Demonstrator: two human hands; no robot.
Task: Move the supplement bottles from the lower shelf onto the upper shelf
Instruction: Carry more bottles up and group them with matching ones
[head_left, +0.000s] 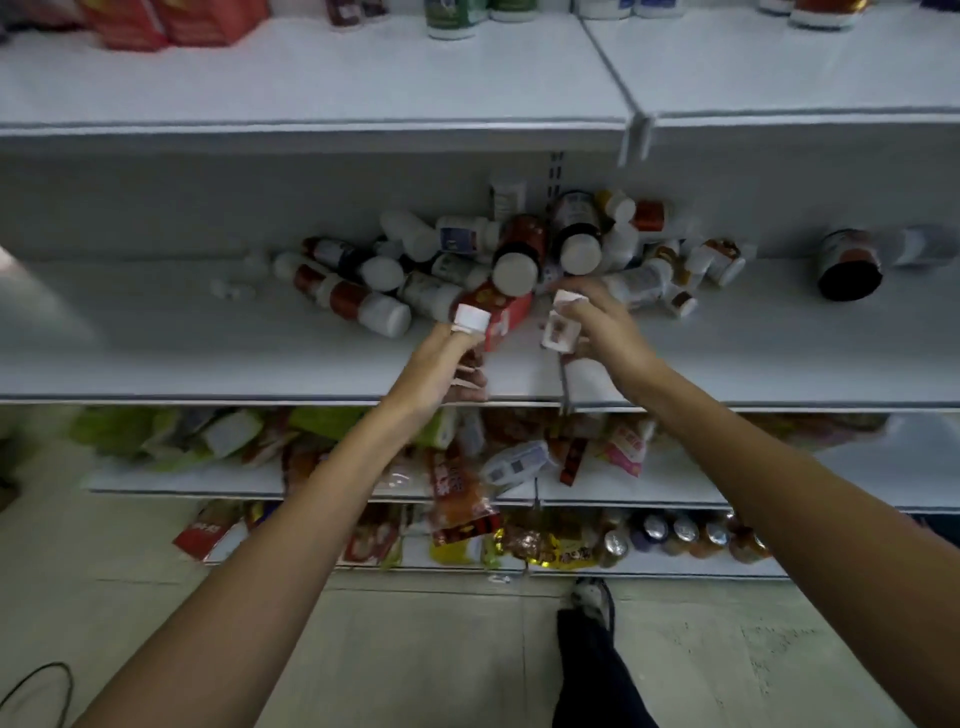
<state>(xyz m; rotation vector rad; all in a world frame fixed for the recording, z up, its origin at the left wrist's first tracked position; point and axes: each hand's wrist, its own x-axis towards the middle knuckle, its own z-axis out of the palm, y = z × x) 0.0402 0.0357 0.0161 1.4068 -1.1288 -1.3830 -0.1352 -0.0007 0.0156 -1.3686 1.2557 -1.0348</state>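
Supplement bottles (519, 260): left fingers (470, 383) curl round a white-capped red bottle (471, 318), right fingers (587, 304) round a white bottle (558, 330). The rest lie heaped at frame centre on the lower shelf (208, 364). They are probably light, stiff, slick plastic, best gripped round the body.

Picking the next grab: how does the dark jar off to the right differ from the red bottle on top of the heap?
The dark jar lies apart from the heap; the red bottle rests on other bottles. The jar's near end is dark; the bottle's is a white cap. The jar looks wider than the bottle. Both lie tipped over on the lower shelf.
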